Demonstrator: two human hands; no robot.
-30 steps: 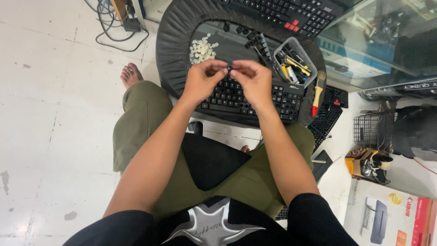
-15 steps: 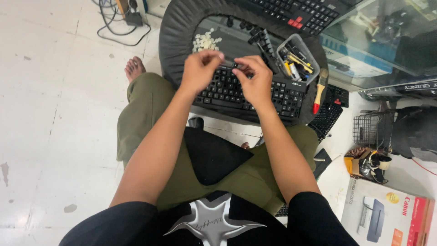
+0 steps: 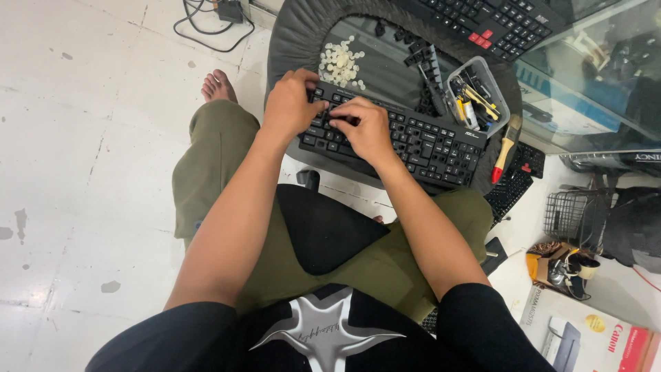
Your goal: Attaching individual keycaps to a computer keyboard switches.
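Note:
A black keyboard (image 3: 421,143) lies across a round dark cushioned seat (image 3: 289,41) in front of my knees. My left hand (image 3: 291,105) grips the keyboard's left end, fingers curled over the top rows. My right hand (image 3: 366,128) is beside it, fingertips bunched and pressed down on the keys near the left hand. Whatever is under those fingertips is hidden. A heap of small white rubber domes (image 3: 339,64) lies on the seat just beyond my hands, with loose black keycaps (image 3: 425,58) to its right.
A clear plastic tub of small tools (image 3: 477,98) sits at the seat's right, with a red and yellow handled brush (image 3: 505,147) by it. More keyboards lie beyond (image 3: 497,22) and at lower right (image 3: 510,191). A wire basket (image 3: 569,215) and a printer box (image 3: 585,337) stand on the floor to the right.
Both hands were raised together above the keyboard, pinching something small. They have come down onto the keyboard's left end, and the view has tilted nearer.

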